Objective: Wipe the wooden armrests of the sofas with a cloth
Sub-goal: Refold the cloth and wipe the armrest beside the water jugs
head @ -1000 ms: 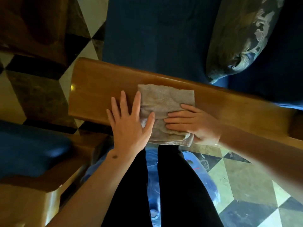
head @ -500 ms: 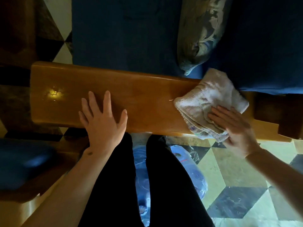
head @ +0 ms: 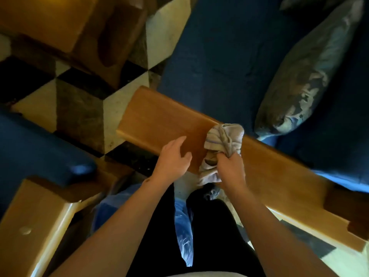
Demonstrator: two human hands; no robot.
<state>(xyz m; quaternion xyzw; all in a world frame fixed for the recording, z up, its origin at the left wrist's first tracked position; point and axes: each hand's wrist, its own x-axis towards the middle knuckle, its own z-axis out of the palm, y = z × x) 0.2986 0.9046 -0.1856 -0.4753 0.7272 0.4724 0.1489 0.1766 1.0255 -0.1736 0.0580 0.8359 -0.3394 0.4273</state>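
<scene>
the blue sofa seat is lying beyond both hands, running off the top and right of the view, so its full extent is hidden. the patterned tile floor is showing beyond and to the left of the left hand, partly covered by dark wooden furniture cut off at the top edge. the wooden armrest is stretching across under both hands, its left end finishing squarely just past the left hand, its right part running on past the right hand toward the lower right, where the joint is dark and hard to make out. a second armrest is sitting well to the left of the left forearm, cropped by the bottom edge. a patterned cushion is leaning on the seat beyond and right of the right hand.

the left hand is lying flat with fingers loose and straight, resting on the armrest's near edge. the right hand is gripping the bunched cloth in curled fingers; the cloth is resting on the armrest, part of it trailing over the near edge, and the fingers themselves are hidden behind the knuckles. bare wood is lying open from the left hand out to the armrest's left end.
</scene>
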